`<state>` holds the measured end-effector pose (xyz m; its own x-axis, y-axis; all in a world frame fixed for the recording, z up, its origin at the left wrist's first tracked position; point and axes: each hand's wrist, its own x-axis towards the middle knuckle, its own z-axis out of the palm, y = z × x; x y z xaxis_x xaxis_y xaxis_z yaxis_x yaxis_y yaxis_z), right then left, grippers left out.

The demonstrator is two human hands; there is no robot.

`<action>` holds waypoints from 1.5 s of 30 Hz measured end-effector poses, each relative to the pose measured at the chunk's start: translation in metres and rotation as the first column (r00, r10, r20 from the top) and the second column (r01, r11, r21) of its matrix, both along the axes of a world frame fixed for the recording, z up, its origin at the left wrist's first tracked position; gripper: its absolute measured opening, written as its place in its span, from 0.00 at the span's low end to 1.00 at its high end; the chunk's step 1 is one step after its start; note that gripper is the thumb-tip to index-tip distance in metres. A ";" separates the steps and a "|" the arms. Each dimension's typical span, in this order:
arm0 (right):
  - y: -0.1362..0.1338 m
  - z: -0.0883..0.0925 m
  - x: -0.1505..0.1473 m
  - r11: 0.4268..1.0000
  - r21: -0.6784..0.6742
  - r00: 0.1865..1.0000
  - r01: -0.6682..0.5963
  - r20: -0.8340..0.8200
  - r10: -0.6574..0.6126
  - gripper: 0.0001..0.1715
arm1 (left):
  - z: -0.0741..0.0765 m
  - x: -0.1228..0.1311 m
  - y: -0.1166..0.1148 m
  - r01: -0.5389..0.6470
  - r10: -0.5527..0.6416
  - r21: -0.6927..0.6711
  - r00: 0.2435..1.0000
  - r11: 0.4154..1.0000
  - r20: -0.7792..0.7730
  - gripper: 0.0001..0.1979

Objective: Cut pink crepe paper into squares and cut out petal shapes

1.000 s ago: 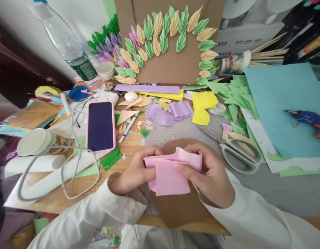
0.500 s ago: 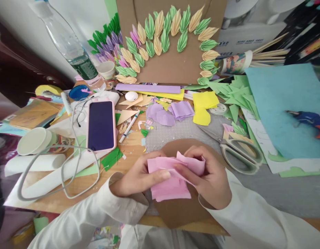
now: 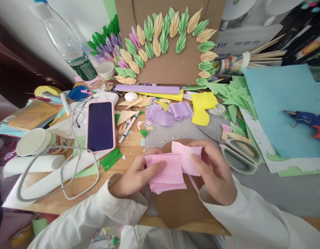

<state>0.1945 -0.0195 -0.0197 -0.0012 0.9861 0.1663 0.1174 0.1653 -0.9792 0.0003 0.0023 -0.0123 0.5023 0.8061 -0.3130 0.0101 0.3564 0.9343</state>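
Note:
My left hand [image 3: 140, 173] pinches a small stack of pink crepe paper squares [image 3: 167, 171], thumb on top and fingers hidden beneath. Another pink paper piece [image 3: 186, 157] is pinched by my right hand [image 3: 214, 169], its left edge meeting the stack. A narrow pink strip hangs below that hand. Under both hands lies a brown cardboard piece [image 3: 175, 211] at the table's front edge. Beyond them are purple paper pieces [image 3: 180, 110] and yellow paper pieces [image 3: 204, 103]. Grey-handled scissors [image 3: 240, 155] rest to the right of my right hand.
A phone [image 3: 101, 126] and a looped white cable [image 3: 64, 173] lie at left, near a tipped paper cup [image 3: 34, 141]. A bottle [image 3: 69, 48] stands behind. At the back is a cardboard panel [image 3: 170, 69] with folded paper leaves. A glue gun [image 3: 307, 119] lies on blue sheets [image 3: 276, 93].
My right hand has shifted slightly right, and the pink piece in it now lies flatter and farther out from the stack. My left hand still holds the stack.

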 end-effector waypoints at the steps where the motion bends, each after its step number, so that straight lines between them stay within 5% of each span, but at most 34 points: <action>1: 0.001 0.001 0.002 1.000 -0.017 0.998 -0.025 -0.067 0.023 0.03 | -0.001 0.000 0.000 -0.022 0.022 -0.006 1.000 1.000 -0.002 0.11; 8: 0.010 0.013 0.020 0.924 -0.034 0.822 -0.381 -0.470 0.321 0.06 | -0.002 0.000 0.002 -0.074 0.075 0.017 0.992 0.997 -0.102 0.12; 11: 0.010 0.014 0.018 0.873 0.057 0.851 -0.484 -0.201 0.485 0.03 | -0.002 0.000 0.003 0.032 -0.020 0.084 0.990 0.996 -0.140 0.09; 14: 0.010 0.010 0.009 0.867 0.214 0.889 -0.450 0.198 0.413 0.05 | -0.004 -0.001 0.004 0.160 -0.120 0.227 0.976 0.961 -0.183 0.02; 17: 0.007 0.004 0.002 0.874 0.295 0.901 -0.385 0.324 0.288 0.06 | -0.007 -0.002 0.002 0.230 -0.184 0.297 0.967 0.927 -0.174 0.03; 21: 0.000 -0.002 -0.005 0.928 0.256 0.926 -0.272 0.333 0.180 0.05 | -0.009 -0.003 -0.001 0.250 -0.212 0.349 0.967 0.903 -0.144 0.01; 27: -0.007 -0.007 -0.013 0.969 0.236 0.965 -0.072 0.261 0.008 0.10 | -0.006 -0.003 -0.001 0.286 -0.198 0.358 0.944 0.889 -0.263 0.17; 34: -0.012 -0.010 -0.017 0.979 0.179 0.979 -0.102 0.191 0.067 0.14 | -0.003 0.000 0.000 0.288 -0.209 0.387 0.950 0.876 -0.233 0.14; 38: -0.014 -0.009 -0.018 0.989 0.109 0.992 -0.102 0.084 0.094 0.21 | -0.002 0.001 -0.003 0.218 -0.113 0.460 0.963 0.860 -0.245 0.14; 41: -0.016 -0.011 -0.019 0.991 -0.004 0.989 -0.137 -0.050 0.136 0.29 | -0.004 0.000 -0.005 0.055 0.085 0.505 0.965 0.862 -0.249 0.15; 45: -0.015 -0.013 -0.022 0.952 -0.211 0.959 -0.222 -0.223 0.175 0.20 | -0.008 -0.001 -0.006 -0.140 0.304 0.581 0.933 0.802 -0.195 0.16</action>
